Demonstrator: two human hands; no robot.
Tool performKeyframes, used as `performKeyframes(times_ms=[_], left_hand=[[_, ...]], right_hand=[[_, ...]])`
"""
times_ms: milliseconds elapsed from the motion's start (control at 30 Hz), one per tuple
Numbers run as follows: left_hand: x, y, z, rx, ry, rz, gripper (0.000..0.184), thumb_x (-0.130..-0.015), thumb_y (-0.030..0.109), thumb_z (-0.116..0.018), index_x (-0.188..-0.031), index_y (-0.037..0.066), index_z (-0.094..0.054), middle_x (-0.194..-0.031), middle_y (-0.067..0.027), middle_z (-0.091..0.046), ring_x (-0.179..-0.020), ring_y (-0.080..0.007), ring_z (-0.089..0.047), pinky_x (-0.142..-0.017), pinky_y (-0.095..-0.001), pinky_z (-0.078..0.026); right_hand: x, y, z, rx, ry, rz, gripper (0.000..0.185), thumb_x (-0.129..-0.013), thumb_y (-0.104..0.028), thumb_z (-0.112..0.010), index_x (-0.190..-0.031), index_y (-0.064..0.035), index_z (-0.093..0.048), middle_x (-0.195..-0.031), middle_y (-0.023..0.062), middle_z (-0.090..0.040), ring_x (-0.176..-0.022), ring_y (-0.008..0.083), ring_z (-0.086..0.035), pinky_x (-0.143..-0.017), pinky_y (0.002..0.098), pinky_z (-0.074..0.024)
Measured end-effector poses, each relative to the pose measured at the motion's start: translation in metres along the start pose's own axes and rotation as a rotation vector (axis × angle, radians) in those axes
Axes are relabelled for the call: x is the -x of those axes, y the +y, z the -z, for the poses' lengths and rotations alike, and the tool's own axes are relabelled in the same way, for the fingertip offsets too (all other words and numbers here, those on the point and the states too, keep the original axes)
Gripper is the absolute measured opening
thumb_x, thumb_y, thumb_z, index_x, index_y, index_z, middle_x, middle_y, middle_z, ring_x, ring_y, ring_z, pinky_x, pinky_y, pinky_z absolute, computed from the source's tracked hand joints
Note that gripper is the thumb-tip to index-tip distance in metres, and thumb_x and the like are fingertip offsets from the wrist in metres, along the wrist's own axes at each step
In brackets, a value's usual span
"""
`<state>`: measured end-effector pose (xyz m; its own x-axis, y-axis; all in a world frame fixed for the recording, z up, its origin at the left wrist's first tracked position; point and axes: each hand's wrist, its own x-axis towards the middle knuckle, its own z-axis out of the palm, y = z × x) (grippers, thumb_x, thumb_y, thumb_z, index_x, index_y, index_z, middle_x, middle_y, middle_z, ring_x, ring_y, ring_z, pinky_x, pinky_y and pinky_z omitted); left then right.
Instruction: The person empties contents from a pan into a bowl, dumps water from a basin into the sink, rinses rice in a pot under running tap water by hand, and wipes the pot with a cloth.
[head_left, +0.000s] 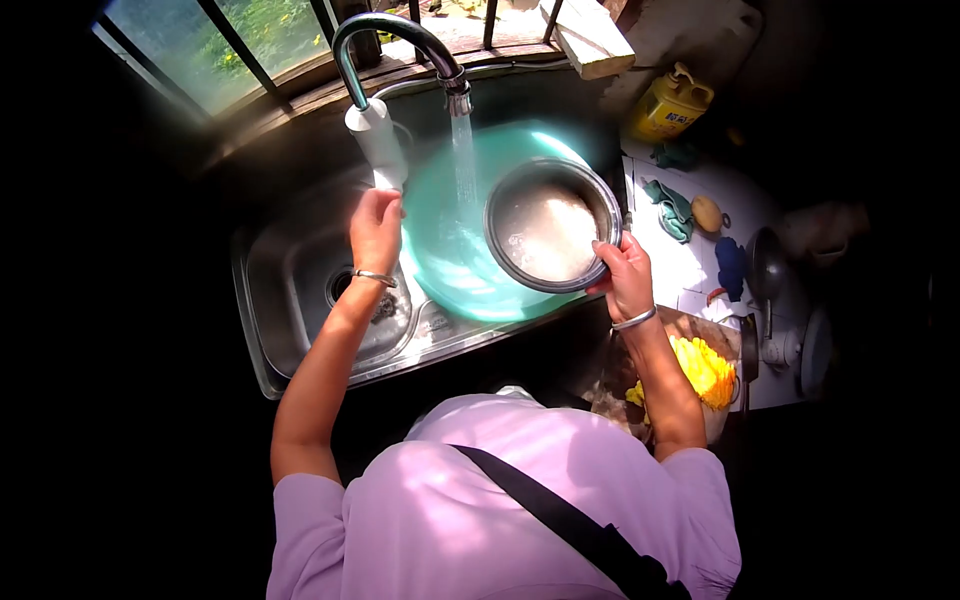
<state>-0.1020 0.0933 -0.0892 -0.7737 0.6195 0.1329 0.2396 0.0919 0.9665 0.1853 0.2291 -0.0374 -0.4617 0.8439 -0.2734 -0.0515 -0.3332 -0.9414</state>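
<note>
Water runs from the curved metal faucet (400, 25) into a large green basin (440, 280) set in the sink. My left hand (377, 228) is at the base of the white faucet body (374, 135), its fingers bent together around the faucet's lower part or handle, which they partly hide. With my right hand (626, 272) I grip the rim of a round dark pot (548, 225) on its right side, thumb over the edge. Cloudy whitish contents show inside the pot, which is over the basin's right part, beside the water stream.
A steel sink bowl (290, 290) lies to the left. On the right, a white counter (680, 265) bears a yellow pump bottle (672, 103), a green cloth (670, 210), a pale round object (707, 213) and a ladle. Yellow material (704, 372) is below. Window bars stand behind.
</note>
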Motion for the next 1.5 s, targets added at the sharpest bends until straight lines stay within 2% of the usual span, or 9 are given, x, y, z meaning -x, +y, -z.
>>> performKeyframes(times_ms=[67,167,233,300,400,533,700,1000,1500], left_hand=[[-0.034,-0.08,0.018,-0.177,0.312,0.157,0.01,-0.083,0.004,-0.052,-0.093,0.001,-0.052,-0.083,-0.0081,-0.057,-0.07,-0.0152,-0.056,-0.065,-0.0238,-0.046],[-0.066,-0.091,0.033,0.703,0.253,0.861,0.009,-0.078,0.001,-0.047,-0.085,-0.004,-0.047,-0.09,-0.0224,-0.055,-0.079,-0.0349,-0.059,-0.068,-0.0386,-0.053],[-0.076,-0.125,0.037,0.562,0.064,0.627,0.014,-0.078,0.001,-0.046,-0.086,-0.01,-0.043,-0.091,-0.0261,-0.054,-0.084,-0.0389,-0.058,-0.072,-0.043,-0.053],[-0.077,-0.119,0.033,0.896,0.291,0.818,0.018,-0.079,0.001,-0.045,-0.09,-0.012,-0.042,-0.091,-0.0257,-0.054,-0.083,-0.0374,-0.059,-0.073,-0.0417,-0.054],[-0.09,-0.162,0.04,0.873,0.307,0.781,0.019,-0.077,0.0,-0.047,-0.091,-0.012,-0.042,-0.091,-0.024,-0.054,-0.082,-0.0359,-0.059,-0.073,-0.0417,-0.054],[-0.063,-0.077,0.035,0.695,0.383,0.393,0.027,-0.079,-0.001,-0.05,-0.105,-0.004,-0.044,-0.092,-0.0186,-0.056,-0.079,-0.0293,-0.061,-0.072,-0.0373,-0.053],[-0.042,-0.029,0.035,0.292,0.254,0.452,0.042,-0.082,0.006,-0.054,-0.12,-0.003,-0.037,-0.108,-0.013,-0.05,-0.101,-0.022,-0.053,-0.084,-0.0343,-0.045],[0.083,-0.026,0.098,0.223,0.066,0.352,0.024,-0.085,0.009,-0.052,-0.108,0.003,-0.051,-0.104,-0.0061,-0.054,-0.095,-0.0167,-0.055,-0.08,-0.0287,-0.046],[0.191,-0.077,0.166,0.125,0.303,0.474,0.013,-0.087,0.006,-0.048,-0.098,0.003,-0.055,-0.093,-0.0024,-0.056,-0.086,-0.0118,-0.055,-0.071,-0.0228,-0.045]], right_hand=[[0.0,-0.002,0.001,-0.004,0.01,0.009,0.01,-0.08,-0.008,-0.055,-0.086,-0.0026,-0.05,-0.068,0.0057,-0.058,-0.044,0.0116,-0.054,-0.033,0.022,-0.0452],[0.003,-0.007,-0.002,-0.004,0.03,0.004,0.01,-0.08,-0.008,-0.055,-0.088,-0.0025,-0.051,-0.07,0.0059,-0.059,-0.045,0.0115,-0.055,-0.033,0.0218,-0.0453],[0.002,-0.006,-0.001,0.002,0.027,0.015,0.011,-0.079,-0.008,-0.054,-0.088,-0.0024,-0.052,-0.07,0.0057,-0.059,-0.046,0.011,-0.055,-0.033,0.0216,-0.045],[0.002,-0.006,0.0,0.003,0.02,0.009,0.01,-0.079,-0.008,-0.054,-0.088,-0.0024,-0.052,-0.07,0.0056,-0.059,-0.046,0.0108,-0.055,-0.033,0.0215,-0.0448],[0.002,-0.004,0.001,0.0,0.008,0.008,0.011,-0.079,-0.008,-0.055,-0.088,-0.0026,-0.052,-0.069,0.0045,-0.059,-0.046,0.0101,-0.055,-0.033,0.021,-0.0443],[0.001,-0.003,0.004,-0.046,0.0,-0.053,0.013,-0.08,-0.007,-0.055,-0.092,-0.0036,-0.051,-0.068,0.003,-0.059,-0.045,0.0097,-0.056,-0.032,0.0202,-0.0441],[-0.002,0.006,0.009,-0.171,-0.065,-0.168,0.011,-0.079,-0.01,-0.057,-0.088,-0.0072,-0.052,-0.069,0.0032,-0.059,-0.045,0.011,-0.054,-0.033,0.0226,-0.0437],[0.004,-0.012,-0.001,0.057,0.005,0.035,0.01,-0.079,-0.009,-0.055,-0.085,-0.002,-0.051,-0.068,0.0044,-0.057,-0.045,0.0106,-0.054,-0.033,0.0214,-0.0447],[0.006,-0.031,-0.002,0.302,0.002,0.102,0.013,-0.077,-0.009,-0.057,-0.072,-0.0037,-0.046,-0.059,0.0037,-0.051,-0.04,0.0103,-0.049,-0.032,0.0212,-0.041]])
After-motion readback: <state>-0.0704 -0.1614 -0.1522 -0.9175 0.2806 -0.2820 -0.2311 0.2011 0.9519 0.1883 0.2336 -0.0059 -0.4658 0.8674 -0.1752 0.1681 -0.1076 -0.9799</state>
